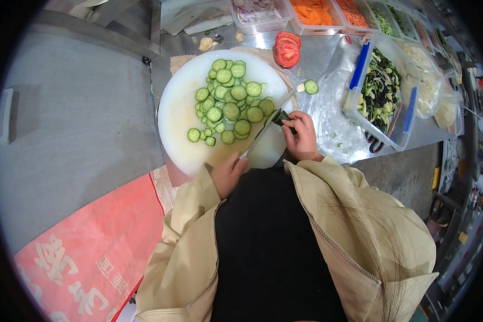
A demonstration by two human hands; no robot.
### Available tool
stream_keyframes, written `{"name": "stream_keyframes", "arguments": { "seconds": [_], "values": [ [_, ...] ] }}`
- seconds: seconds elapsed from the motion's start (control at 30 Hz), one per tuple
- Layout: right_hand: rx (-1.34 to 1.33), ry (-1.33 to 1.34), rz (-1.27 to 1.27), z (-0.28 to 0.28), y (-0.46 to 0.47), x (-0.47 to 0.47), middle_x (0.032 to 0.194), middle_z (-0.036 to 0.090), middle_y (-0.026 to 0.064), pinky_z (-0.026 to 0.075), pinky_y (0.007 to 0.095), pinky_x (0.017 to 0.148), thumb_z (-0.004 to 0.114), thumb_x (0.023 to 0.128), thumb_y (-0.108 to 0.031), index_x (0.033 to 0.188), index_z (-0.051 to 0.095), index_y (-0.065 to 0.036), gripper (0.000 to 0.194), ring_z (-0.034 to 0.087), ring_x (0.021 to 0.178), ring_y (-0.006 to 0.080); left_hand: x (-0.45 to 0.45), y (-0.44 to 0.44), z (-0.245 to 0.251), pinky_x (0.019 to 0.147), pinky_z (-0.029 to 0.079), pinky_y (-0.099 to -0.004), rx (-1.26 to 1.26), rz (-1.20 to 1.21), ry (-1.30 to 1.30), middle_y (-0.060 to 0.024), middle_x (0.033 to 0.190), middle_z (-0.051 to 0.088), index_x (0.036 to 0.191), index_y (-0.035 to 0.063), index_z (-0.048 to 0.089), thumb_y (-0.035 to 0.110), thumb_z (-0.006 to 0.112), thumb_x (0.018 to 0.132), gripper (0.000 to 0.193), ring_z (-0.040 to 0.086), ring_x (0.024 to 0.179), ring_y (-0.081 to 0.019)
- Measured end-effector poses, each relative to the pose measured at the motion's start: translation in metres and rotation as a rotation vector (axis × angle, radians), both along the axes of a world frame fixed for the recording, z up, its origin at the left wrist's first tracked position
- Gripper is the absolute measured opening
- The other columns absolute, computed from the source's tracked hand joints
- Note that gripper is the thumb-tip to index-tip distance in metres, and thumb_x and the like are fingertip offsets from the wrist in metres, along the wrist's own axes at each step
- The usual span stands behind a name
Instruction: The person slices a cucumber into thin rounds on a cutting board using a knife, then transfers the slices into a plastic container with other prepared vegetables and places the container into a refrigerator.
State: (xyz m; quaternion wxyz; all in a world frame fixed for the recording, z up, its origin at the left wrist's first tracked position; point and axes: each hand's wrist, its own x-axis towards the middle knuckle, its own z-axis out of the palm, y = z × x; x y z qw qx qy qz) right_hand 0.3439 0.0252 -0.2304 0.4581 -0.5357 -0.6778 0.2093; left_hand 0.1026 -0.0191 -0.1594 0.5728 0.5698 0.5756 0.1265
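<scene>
My left hand [228,172] grips the handle of a kitchen knife [265,128], whose blade slants up and right across the cutting board's right side. The fingers of my right hand [304,135] pinch a short dark green cucumber piece [282,117] against the board, just right of the blade. Round cucumber slices [230,105] lie in a loose heap over the middle of the round white cutting board [177,108]. One cucumber slice [311,87] rests off the board, beside the blade's far end. My fingers partly hide the cucumber piece and the knife handle.
Cut tomato [287,50] sits beyond the board on the metal table [261,39]. A spoon [218,38] lies nearby. At right stand a tilted clear container [406,90] of mixed greens and a plastic bag [334,104]. Tubs of onion [261,14] and carrot [314,14] line the back.
</scene>
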Motion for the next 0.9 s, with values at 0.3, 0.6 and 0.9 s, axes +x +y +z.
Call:
{"name": "stream_keyframes", "arguments": {
  "seconds": [0.3, 0.6, 0.9],
  "values": [
    [0.003, -0.011, -0.037, 0.003, 0.003, 0.001, 0.103, 0.058, 0.0136, 0.045, 0.0382, 0.084, 0.068, 0.074, -0.001, 0.094, 0.062, -0.003, 0.021, 0.055, 0.095, 0.0327, -0.006, -0.021, 0.022, 0.063, 0.045, -0.0371, 0.27, -0.028, 0.061, -0.0165, 0.077, 0.056, 0.097, 0.0038, 0.051, 0.024, 0.055, 0.096, 0.02, 0.056, 0.067, -0.0335],
    [0.015, -0.046, -0.033, 0.003, 0.003, 0.002, 0.103, 0.059, 0.0144, 0.045, 0.0383, 0.084, 0.068, 0.074, -0.001, 0.094, 0.062, -0.003, 0.02, 0.055, 0.096, 0.0329, -0.006, -0.025, 0.03, 0.064, 0.046, -0.0376, 0.22, -0.05, 0.12, -0.018, 0.078, 0.058, 0.101, 0.0036, 0.052, 0.023, 0.055, 0.097, 0.021, 0.059, 0.07, -0.0343],
    [0.024, -0.053, -0.015, 0.005, 0.005, 0.004, 0.102, 0.058, 0.0146, 0.046, 0.0384, 0.083, 0.068, 0.074, -0.001, 0.092, 0.062, -0.002, 0.018, 0.055, 0.094, 0.0332, 0.002, -0.019, 0.039, 0.065, 0.047, -0.0372, 0.179, -0.05, 0.086, -0.0183, 0.078, 0.06, 0.103, 0.0038, 0.052, 0.029, 0.053, 0.097, 0.026, 0.062, 0.072, -0.0318]
  ]
}}
